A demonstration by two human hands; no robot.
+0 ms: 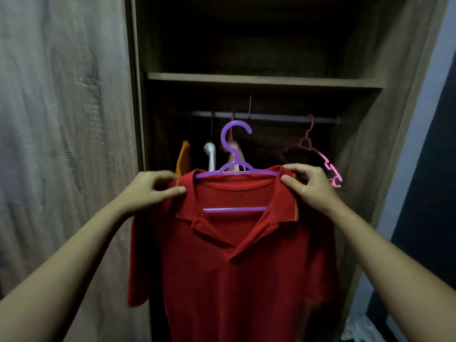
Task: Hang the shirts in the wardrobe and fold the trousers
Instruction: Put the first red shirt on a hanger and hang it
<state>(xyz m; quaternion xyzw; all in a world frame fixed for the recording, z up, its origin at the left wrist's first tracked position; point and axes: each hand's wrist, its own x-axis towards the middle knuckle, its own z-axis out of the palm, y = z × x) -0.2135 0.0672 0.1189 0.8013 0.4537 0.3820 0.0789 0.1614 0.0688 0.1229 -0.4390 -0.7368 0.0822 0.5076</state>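
Observation:
A red polo shirt (pixel 237 262) hangs on a purple plastic hanger (pixel 234 149), held up in front of the open wardrobe. My left hand (pixel 150 191) pinches the shirt's left shoulder by the collar. At the other shoulder my right hand (pixel 308 186) pinches the fabric over the hanger's end. The hanger's hook points up, just below the metal rail (pixel 276 117) and apart from it.
On the rail hang an orange garment (pixel 183 157), a white one (pixel 211 154), a pink one partly hidden behind the purple hook, and an empty pink hanger (pixel 320 156) at the right. A wooden shelf (pixel 264 80) lies above the rail. A wardrobe door (pixel 61 144) fills the left.

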